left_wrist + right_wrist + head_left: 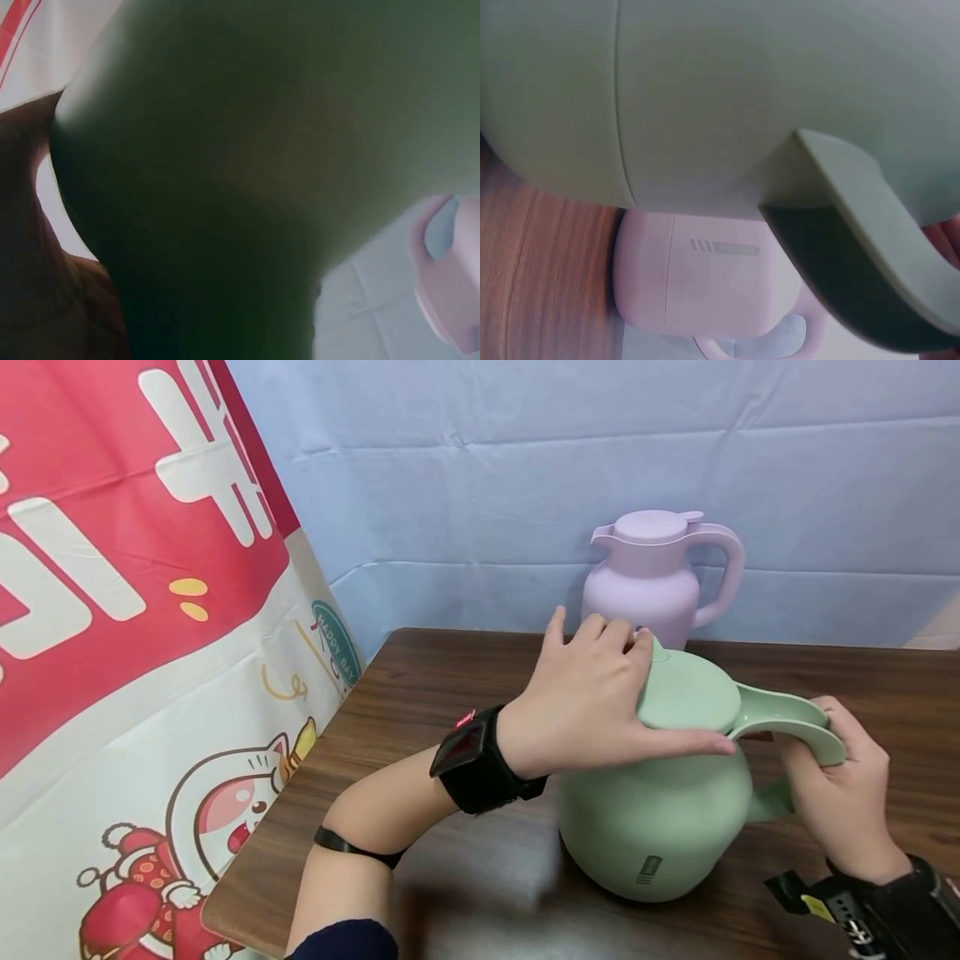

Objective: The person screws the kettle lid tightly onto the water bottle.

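A pale green thermos jug (656, 827) stands on the wooden table, its round lid (690, 689) in place. My left hand (588, 693) holds it round the neck by the spout, with the thumb stretched across the front and the little finger raised. On the other side my right hand (847, 785) grips the jug's handle (877, 247). In the left wrist view the dark green body (225, 150) fills most of the picture. The spout is largely covered by my left fingers.
Behind the green jug, a lilac thermos jug (637, 593) stands near the back of the table (450, 685), its handle to the right. A pale blue cloth (450, 502) hangs behind. To the left hangs a red and white printed cloth (97, 710).
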`<state>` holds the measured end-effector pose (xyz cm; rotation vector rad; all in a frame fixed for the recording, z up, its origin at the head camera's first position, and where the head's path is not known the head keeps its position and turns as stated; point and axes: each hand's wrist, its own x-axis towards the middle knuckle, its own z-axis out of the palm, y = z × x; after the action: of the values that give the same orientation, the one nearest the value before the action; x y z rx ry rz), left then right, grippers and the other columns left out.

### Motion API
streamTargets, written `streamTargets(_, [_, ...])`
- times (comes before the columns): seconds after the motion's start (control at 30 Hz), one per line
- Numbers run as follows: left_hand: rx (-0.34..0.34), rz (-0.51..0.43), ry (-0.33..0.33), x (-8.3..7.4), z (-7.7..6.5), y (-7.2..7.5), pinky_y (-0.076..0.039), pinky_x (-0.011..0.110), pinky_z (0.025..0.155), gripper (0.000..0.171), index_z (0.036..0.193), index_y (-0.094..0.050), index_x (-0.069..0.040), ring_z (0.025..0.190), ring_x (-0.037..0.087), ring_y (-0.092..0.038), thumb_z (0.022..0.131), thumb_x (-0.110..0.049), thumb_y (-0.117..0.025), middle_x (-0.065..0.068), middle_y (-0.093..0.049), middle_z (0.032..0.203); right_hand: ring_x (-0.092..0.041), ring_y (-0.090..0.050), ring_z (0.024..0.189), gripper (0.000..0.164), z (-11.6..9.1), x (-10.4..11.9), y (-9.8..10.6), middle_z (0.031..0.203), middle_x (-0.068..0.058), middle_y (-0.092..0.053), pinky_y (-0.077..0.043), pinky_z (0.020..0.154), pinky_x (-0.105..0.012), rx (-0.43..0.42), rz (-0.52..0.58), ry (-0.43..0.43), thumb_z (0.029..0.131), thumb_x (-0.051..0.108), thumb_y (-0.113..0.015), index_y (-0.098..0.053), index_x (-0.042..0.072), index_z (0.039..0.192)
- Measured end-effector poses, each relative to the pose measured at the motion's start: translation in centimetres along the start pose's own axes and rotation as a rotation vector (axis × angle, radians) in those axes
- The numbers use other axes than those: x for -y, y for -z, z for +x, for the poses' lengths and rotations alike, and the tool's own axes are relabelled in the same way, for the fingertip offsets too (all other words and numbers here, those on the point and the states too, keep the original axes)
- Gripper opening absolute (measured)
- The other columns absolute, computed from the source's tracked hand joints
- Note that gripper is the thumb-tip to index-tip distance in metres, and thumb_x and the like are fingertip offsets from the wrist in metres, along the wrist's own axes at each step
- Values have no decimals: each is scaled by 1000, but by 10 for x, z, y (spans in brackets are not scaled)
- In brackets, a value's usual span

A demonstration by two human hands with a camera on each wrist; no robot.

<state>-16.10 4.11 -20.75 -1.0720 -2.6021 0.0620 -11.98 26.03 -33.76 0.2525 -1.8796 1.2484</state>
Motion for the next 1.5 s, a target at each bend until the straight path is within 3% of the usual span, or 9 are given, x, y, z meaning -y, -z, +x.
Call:
streamTargets(0.4, [-47,46,-59,-17,10,-1,-25,40,93,68,89,-51,-25,84,6,-43,70,-89,-37,-10,-43,79,-2,-23,52,12,0,-2,-2,62,7,-36,-21,57,-19,-19,-5,17,90,-6,-50,-50,-9,79])
streamTargets(0.63, [-91,-34,-151,-21,12,-10,-40,23,67,62,105,-58,-16,74,9,-49,85,-72,-42,-6,-51,80,-2,-20,50,14,1,-6,-1,58,6,-30,-19,56,-20,-26,-3,28,91,-5,-51,-49,-8,77])
streamTargets(0.7, [-58,-93,-195,-17,14,-11,-43,20,70,64,121,-57,-12,84,9,-53,89,-65,-43,-3,-57,95,-2,-21,49,14,1,-6,-1,57,7,-32,-20,55,-19,-22,6,26,91,-5,-51,-50,-9,77])
streamTargets(0.8, [46,-138,-276,-11,18,-11,-37,19,92,71,143,-39,-8,109,10,-50,94,-59,-40,2,-54,123,-2,-27,53,14,1,-7,-1,62,7,-40,-24,59,-17,-13,13,31,91,-5,-51,-51,-11,79])
streamTargets(1.03, [219,-194,-464,7,28,-6,-10,17,108,69,152,-21,-15,135,6,-25,97,-53,-38,-4,-32,149,-3,-20,51,14,1,-8,0,59,6,-28,-18,57,-21,-1,6,25,91,-4,-51,-48,-10,79])
streamTargets(1.17, [274,-215,-414,8,27,-7,-7,22,111,73,153,-11,-18,139,2,-12,96,-55,-38,-7,-20,155,-3,-20,51,12,0,-8,0,59,6,-28,-18,57,-21,0,5,22,91,-5,-51,-49,-8,79])
streamTargets(1.3, [168,-166,-244,-5,19,-10,-19,27,110,83,151,-20,-10,137,9,-24,92,-65,-36,-1,-30,151,-2,-24,53,12,-1,-4,-2,62,7,-33,-21,59,-20,4,7,21,91,-6,-49,-51,-6,79])
streamTargets(1.4, [-8,-143,-173,-12,12,-13,-36,19,91,71,121,-52,-9,105,13,-49,87,-70,-41,0,-55,113,-2,-26,53,11,-1,-2,-3,64,7,-38,-22,59,-19,9,3,26,91,-6,-49,-52,-6,80])
streamTargets(1.5, [-58,-174,-189,-11,11,-14,-36,18,73,52,89,-48,-15,79,9,-44,87,-67,-47,-6,-45,83,-3,-22,53,11,-1,-1,-3,65,7,-40,-21,60,-19,13,-3,30,91,-6,-48,-52,-6,81])
